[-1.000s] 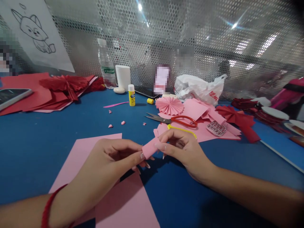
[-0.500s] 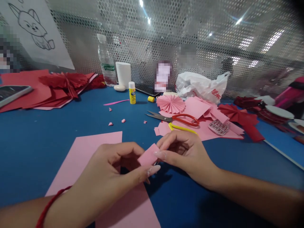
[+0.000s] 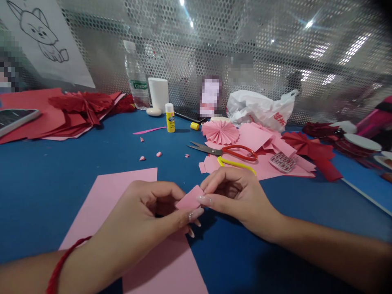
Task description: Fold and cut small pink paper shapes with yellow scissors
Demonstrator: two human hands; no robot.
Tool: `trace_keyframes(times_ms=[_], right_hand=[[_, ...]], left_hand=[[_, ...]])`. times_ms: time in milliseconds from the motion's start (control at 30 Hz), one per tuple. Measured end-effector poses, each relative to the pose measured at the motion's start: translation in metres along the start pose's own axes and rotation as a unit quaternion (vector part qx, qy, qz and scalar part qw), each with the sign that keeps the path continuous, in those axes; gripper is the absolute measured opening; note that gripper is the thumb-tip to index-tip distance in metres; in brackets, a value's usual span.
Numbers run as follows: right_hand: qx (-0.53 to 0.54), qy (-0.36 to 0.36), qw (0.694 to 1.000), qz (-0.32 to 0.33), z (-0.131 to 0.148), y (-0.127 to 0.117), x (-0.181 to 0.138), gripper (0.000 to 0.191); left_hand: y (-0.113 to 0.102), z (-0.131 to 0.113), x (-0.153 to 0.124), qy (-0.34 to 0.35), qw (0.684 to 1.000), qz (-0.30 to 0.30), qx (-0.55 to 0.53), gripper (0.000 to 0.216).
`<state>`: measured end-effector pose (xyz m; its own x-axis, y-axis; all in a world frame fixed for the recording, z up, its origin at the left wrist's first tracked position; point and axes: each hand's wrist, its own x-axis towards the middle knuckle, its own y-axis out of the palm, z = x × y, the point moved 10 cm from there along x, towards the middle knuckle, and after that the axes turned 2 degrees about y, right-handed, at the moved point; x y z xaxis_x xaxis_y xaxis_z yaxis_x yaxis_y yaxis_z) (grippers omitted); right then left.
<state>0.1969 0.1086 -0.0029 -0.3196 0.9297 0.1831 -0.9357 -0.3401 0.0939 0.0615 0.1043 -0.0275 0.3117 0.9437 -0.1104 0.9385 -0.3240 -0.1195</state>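
A small folded pink paper piece is pinched between both my hands just above the blue table. My left hand grips its near side with thumb and fingers closed. My right hand holds the far side, fingers curled. Below them a large pink paper sheet lies flat on the table, partly hidden by my left arm.
Red-handled scissors and a yellow loop lie on pink paper scraps behind my right hand. A pink paper fan, glue stick, water bottle, white plastic bag and red paper piles stand farther back.
The pink piece has been turned from a rolled strip to a flatter folded square. Both hands shifted slightly nearer and lower; my left thumb now lies along its near edge.
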Motion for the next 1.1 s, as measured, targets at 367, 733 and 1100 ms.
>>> trace_keyframes(times_ms=[367, 733, 1100], right_hand=[[0.021, 0.023, 1.0, 0.005, -0.005, -0.001, 0.001, 0.02], [0.004, 0.019, 1.0, 0.02, -0.002, 0.004, 0.001, 0.024], [-0.145, 0.044, 0.986, 0.069, -0.003, 0.018, -0.005, 0.03]], left_hand=[[0.003, 0.0, -0.005, -0.026, 0.999, 0.019, -0.006, 0.014], [0.005, -0.001, -0.005, -0.025, 0.999, 0.027, -0.022, 0.015], [0.01, 0.007, -0.005, -0.053, 0.996, 0.058, -0.042, 0.015]])
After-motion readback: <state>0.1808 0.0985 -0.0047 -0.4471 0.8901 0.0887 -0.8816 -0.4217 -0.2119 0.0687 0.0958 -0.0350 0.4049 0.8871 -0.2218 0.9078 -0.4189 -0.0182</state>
